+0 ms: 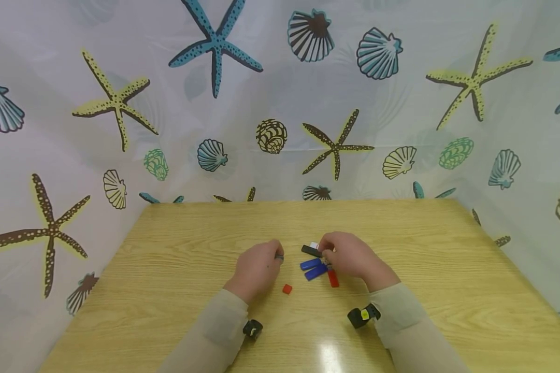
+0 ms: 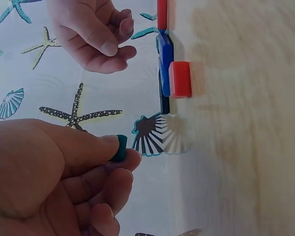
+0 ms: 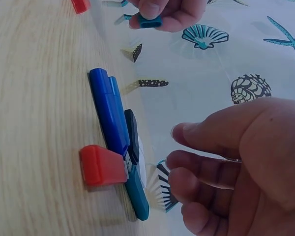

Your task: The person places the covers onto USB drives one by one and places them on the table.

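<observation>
Wears beige sleeves (image 1: 415,329) on both forearms, with small black devices (image 1: 253,328) at the wrists. Past these, on the wood-grained tabletop (image 1: 177,311), has a small red block (image 1: 286,289) lying between the arms, near the left hand and apart from the cluster farther right. Slightly beyond, pinches a small teal piece (image 2: 119,149) between thumb and forefinger of the left hand (image 1: 260,265), raised clear of the tabletop, with the other fingers loosely curled.

To the right, has a red stick (image 1: 333,278) at the near side of the cluster, pointing toward the near edge. Next come two blue sticks (image 1: 316,272), lying close together at a slight angle. In the right wrist view, shows a teal stick (image 3: 137,196) close to the metal end of the red stick; cannot tell whether touching. Holds the right hand (image 1: 349,254) just above the cluster, with fingers loosely bent and gripping nothing. Farther on, has a black stick (image 1: 311,250), then a white piece (image 1: 314,244) just behind. Beyond the tabletop, shows a pale curtain (image 1: 186,119) printed with starfish (image 1: 216,44) and shells (image 1: 379,53).
</observation>
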Demonstrator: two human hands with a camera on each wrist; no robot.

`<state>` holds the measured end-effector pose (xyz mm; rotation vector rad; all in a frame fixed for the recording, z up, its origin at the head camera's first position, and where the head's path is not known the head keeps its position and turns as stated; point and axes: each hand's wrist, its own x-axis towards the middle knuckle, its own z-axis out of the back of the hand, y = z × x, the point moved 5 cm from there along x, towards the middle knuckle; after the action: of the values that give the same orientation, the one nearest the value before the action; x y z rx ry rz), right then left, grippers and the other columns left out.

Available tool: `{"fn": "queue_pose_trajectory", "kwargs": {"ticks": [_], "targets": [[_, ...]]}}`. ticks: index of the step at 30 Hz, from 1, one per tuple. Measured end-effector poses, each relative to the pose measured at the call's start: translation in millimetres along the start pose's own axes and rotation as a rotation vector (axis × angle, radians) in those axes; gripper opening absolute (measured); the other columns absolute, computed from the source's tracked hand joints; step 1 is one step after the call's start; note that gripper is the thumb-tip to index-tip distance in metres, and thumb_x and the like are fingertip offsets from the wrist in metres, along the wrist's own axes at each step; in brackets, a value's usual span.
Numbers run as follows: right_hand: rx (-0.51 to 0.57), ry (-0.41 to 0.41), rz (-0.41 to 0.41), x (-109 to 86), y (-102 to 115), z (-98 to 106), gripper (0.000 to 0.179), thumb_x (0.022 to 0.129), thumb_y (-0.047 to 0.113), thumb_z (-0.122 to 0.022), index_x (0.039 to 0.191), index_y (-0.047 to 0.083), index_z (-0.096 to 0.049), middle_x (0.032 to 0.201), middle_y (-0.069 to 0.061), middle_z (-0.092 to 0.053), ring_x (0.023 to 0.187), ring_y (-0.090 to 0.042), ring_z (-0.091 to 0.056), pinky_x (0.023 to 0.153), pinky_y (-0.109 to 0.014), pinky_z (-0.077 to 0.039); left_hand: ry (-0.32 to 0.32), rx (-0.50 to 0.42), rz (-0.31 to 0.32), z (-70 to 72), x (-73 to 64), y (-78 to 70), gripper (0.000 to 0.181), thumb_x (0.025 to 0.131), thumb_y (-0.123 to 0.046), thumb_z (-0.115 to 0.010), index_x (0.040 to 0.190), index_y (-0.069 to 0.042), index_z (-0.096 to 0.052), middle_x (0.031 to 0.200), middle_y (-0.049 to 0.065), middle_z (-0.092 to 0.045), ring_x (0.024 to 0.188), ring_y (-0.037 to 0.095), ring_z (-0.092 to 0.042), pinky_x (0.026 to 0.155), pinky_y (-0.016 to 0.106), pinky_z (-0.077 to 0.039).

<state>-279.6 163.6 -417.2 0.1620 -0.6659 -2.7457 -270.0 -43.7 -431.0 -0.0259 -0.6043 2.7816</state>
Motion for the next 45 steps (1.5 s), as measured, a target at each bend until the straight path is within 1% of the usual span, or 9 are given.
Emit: {"fn": "queue_pose_trajectory", "kwargs": {"ticks": [5,8,12,15,18,25,33,40,45], "targets": [[-0.051,0.007,-0.009,1.4,-4.3,-1.4,0.009,0.097,0.01,-0.064,0.101,0.011,-0.073,0.101,-0.002,-0.066,0.089,-0.021,-0.058,0.087,-0.046,-0.05,-0.005,-0.009,0.006,1.1,0.2,-2.5,0.005,0.1,-0.022,-0.065,0.1,-0.018,-0.063,0.084,-0.009,-0.062,0.072,0.011,-0.056,0.071,0.035,-0.049],[-0.075,0.028,-0.017,1.1,-8.0,-4.6,0.012,0.095,0.009,-0.065,0.104,0.01,-0.072,0.099,-0.003,-0.062,0.089,-0.021,-0.057,0.088,-0.046,-0.05,-0.005,-0.006,0.014,0.7,0.3,-3.2,0.005,0.101,-0.023,-0.064,0.1,-0.019,-0.062,0.084,-0.009,-0.061,0.073,0.011,-0.056,0.071,0.034,-0.049],[-0.097,0.057,-0.031,0.0,-12.4,-8.6,0.019,0.093,0.006,-0.065,0.111,0.009,-0.071,0.1,-0.003,-0.058,0.087,-0.021,-0.055,0.087,-0.045,-0.05,0.006,-0.016,0.033,0.1,-0.3,-3.4,0.007,0.103,-0.025,-0.061,0.103,-0.018,-0.059,0.08,-0.008,-0.059,0.07,0.012,-0.056,0.068,0.032,-0.048],[-0.108,0.065,-0.03,-0.6,-14.0,-10.0,0.02,0.093,0.006,-0.064,0.112,0.009,-0.07,0.1,-0.004,-0.056,0.086,-0.021,-0.053,0.086,-0.044,-0.05,0.014,-0.023,0.035,0.2,-1.3,-4.2,0.01,0.104,-0.028,-0.059,0.106,-0.018,-0.057,0.077,-0.007,-0.057,0.067,0.013,-0.055,0.065,0.031,-0.047],[-0.112,0.06,-0.033,-1.1,-14.9,-9.6,0.021,0.093,0.005,-0.064,0.112,0.009,-0.07,0.101,-0.004,-0.056,0.086,-0.021,-0.054,0.086,-0.044,-0.051,0.018,-0.033,0.031,0.6,-2.1,-5.2,0.011,0.104,-0.028,-0.059,0.106,-0.018,-0.056,0.076,-0.006,-0.057,0.067,0.014,-0.055,0.064,0.031,-0.047],[-0.128,0.055,-0.068,-1.0,-19.9,-10.6,0.02,0.091,0.001,-0.065,0.108,0.01,-0.071,0.099,-0.004,-0.056,0.085,-0.02,-0.055,0.086,-0.044,-0.052,0.015,-0.073,0.018,-0.2,-3.5,-5.7,0.008,0.103,-0.027,-0.062,0.104,-0.019,-0.058,0.079,-0.008,-0.058,0.069,0.014,-0.055,0.066,0.031,-0.047],[-0.191,0.063,-0.082,-0.7,-24.6,-11.3,0.016,0.091,0.002,-0.066,0.104,0.009,-0.071,0.097,-0.003,-0.058,0.086,-0.019,-0.058,0.086,-0.044,-0.052,0.009,-0.093,-0.003,-0.4,-2.6,-6.9,0.008,0.102,-0.028,-0.064,0.103,-0.02,-0.062,0.082,-0.011,-0.06,0.071,0.012,-0.057,0.069,0.031,-0.049],[-0.166,0.086,-0.117,-1.7,-25.9,-9.9,0.01,0.091,0.004,-0.069,0.1,0.009,-0.071,0.095,-0.002,-0.062,0.084,-0.019,-0.058,0.084,-0.045,-0.053,-0.003,-0.086,-0.025,-1.8,-2.3,-7.9,0.008,0.101,-0.027,-0.064,0.103,-0.02,-0.064,0.084,-0.012,-0.061,0.071,0.01,-0.057,0.068,0.031,-0.049],[-0.157,0.103,-0.144,-2.7,-28.0,-10.1,0.006,0.092,0.005,-0.067,0.095,0.009,-0.068,0.09,-0.001,-0.062,0.08,-0.019,-0.056,0.079,-0.043,-0.052,0.004,-0.11,-0.021,-1.9,-2.7,-8.5,0.009,0.101,-0.028,-0.064,0.103,-0.02,-0.064,0.083,-0.012,-0.061,0.071,0.011,-0.057,0.068,0.03,-0.049]]}}
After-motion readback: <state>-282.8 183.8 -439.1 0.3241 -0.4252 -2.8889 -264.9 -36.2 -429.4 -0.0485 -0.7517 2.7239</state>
